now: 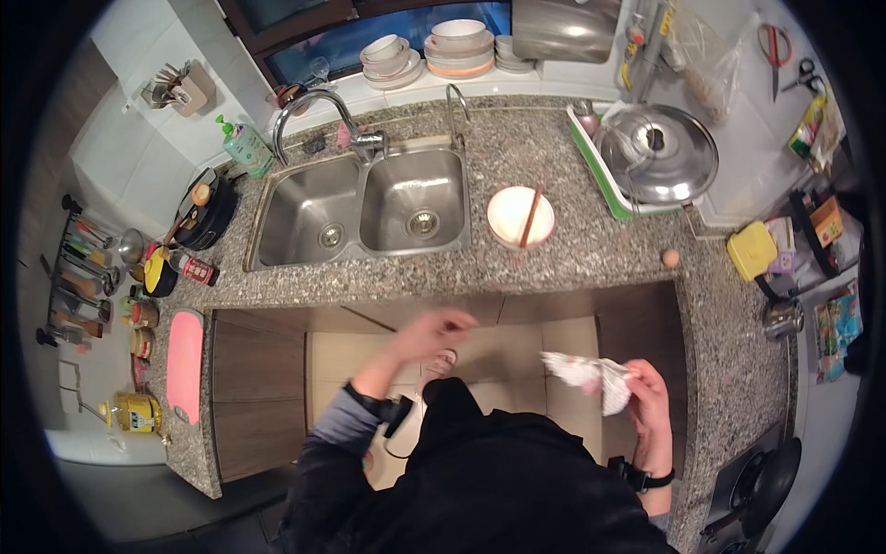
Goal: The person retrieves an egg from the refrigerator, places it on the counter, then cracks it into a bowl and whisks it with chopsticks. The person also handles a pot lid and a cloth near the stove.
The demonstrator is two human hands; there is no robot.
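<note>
My right hand (648, 395) pinches one end of a crumpled white cloth (588, 374) with pinkish patches, held over the floor at the right. My left hand (439, 332) hangs in the air below the front edge of the counter, blurred, touching nothing that I can see; its fingers are partly curled. On the granite counter (588, 260) beyond the hands stands a white bowl (509, 213) with brown chopsticks (531, 215) leaning across it. A brown egg (671, 258) lies near the counter's inner corner.
A double steel sink (415, 246) with a curved faucet (315, 97) lies left of the bowl. At the right are a dish rack (597, 166) with a steel lid (656, 156) and a black pan (772, 478). A pink cutting board (185, 360) lies on the left counter. Plates (459, 59) stand behind.
</note>
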